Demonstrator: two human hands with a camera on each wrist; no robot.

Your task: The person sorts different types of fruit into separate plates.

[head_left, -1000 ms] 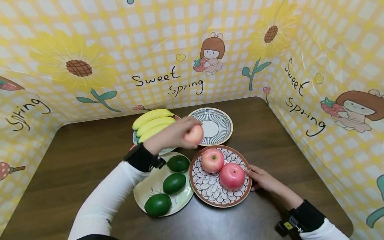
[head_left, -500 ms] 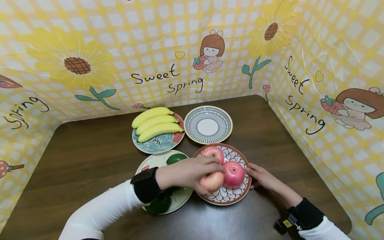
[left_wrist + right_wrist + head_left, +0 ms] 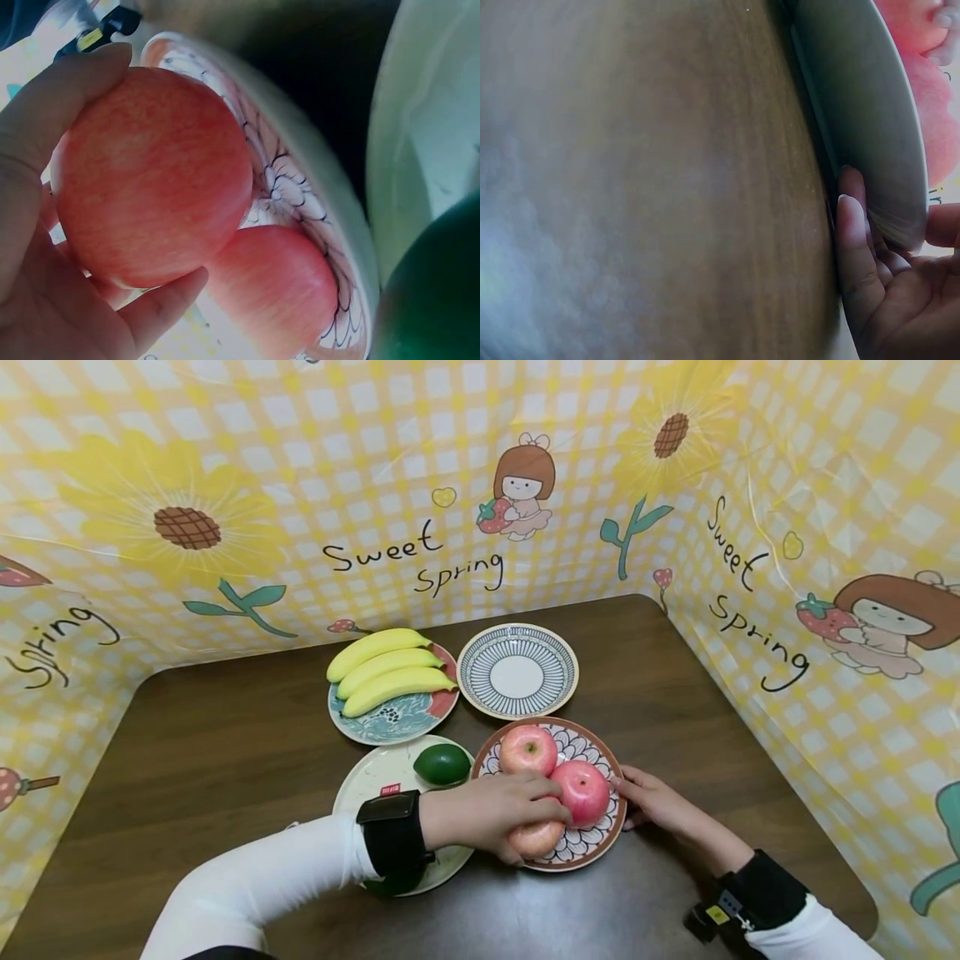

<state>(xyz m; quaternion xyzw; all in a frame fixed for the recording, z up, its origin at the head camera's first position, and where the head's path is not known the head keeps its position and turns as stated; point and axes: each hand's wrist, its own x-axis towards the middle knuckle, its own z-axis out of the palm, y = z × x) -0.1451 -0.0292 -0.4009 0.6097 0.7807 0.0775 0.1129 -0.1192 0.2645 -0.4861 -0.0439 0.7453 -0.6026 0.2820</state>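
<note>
My left hand (image 3: pixel 495 810) grips a pinkish apple (image 3: pixel 536 841), low over the near side of a brown-rimmed plate with a petal pattern (image 3: pixel 573 743). In the left wrist view the fingers and thumb curl round this apple (image 3: pixel 154 176). Two more apples share the plate: a pale pink one (image 3: pixel 525 747) at the back and a deeper pink one (image 3: pixel 581 793) to the right. My right hand (image 3: pixel 660 802) holds the plate's right edge; in the right wrist view, its thumb is above the rim and its fingers are under the plate's pale underside (image 3: pixel 862 112).
Left of the apples, a cream plate (image 3: pixel 363 785) carries green avocados (image 3: pixel 442 764), partly hidden by my left wrist. Behind it, three bananas (image 3: pixel 386 668) lie on a blue and red plate (image 3: pixel 405 718). A striped plate (image 3: pixel 517 677) stands at the back on the brown table (image 3: pixel 240 735).
My left hand has brought the apple from near the striped plate, rightward and toward me, down to the near side of the apple plate. My right hand has stayed at the plate's edge.
</note>
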